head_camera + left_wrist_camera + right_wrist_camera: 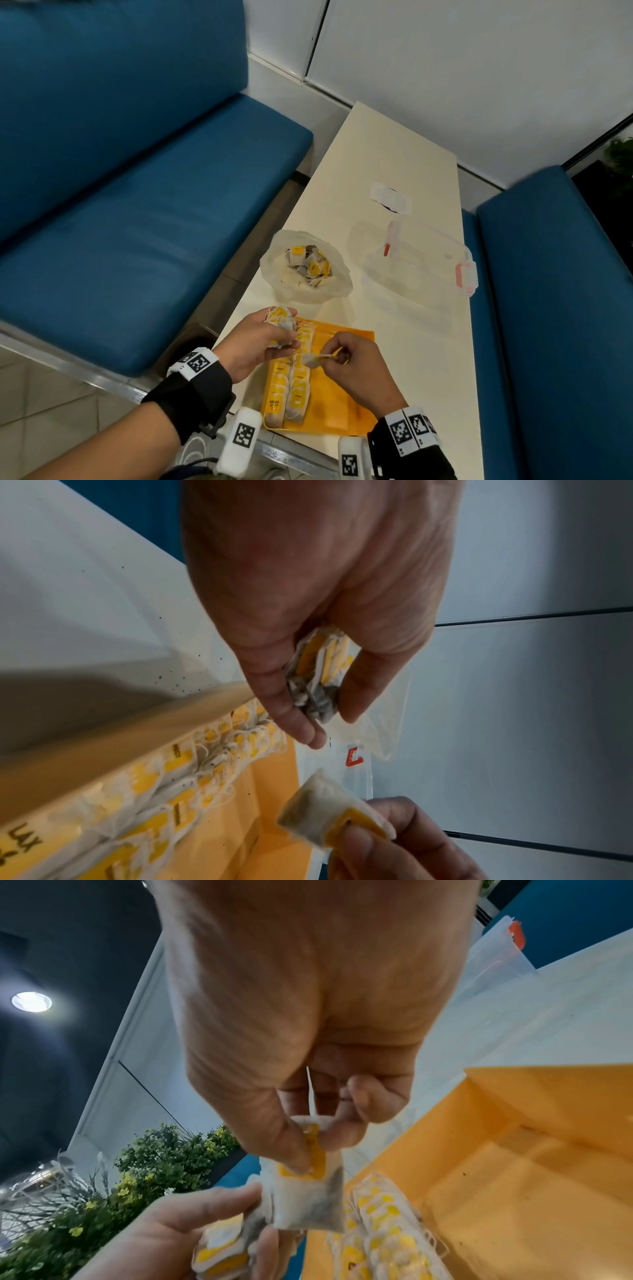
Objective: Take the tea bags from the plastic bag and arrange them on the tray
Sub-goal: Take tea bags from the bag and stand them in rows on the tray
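An orange tray (346, 407) lies at the table's near edge, with rows of yellow-tagged tea bags (291, 387) along its left side. My left hand (274, 330) hovers over the tray's far left corner and grips a bunch of tea bags (279, 323) (318, 677) in curled fingers. My right hand (337, 356) is over the tray's middle and pinches a single tea bag (313, 359) (304, 1196) by its yellow tag, between thumb and forefinger. Beyond the tray, the open plastic bag (305, 267) holds more tea bags.
A clear plastic box (421, 260) with red clasps stands to the right of the plastic bag. A small white packet (390, 198) lies farther back on the cream table (404, 150). Blue benches (137, 222) flank the table on both sides.
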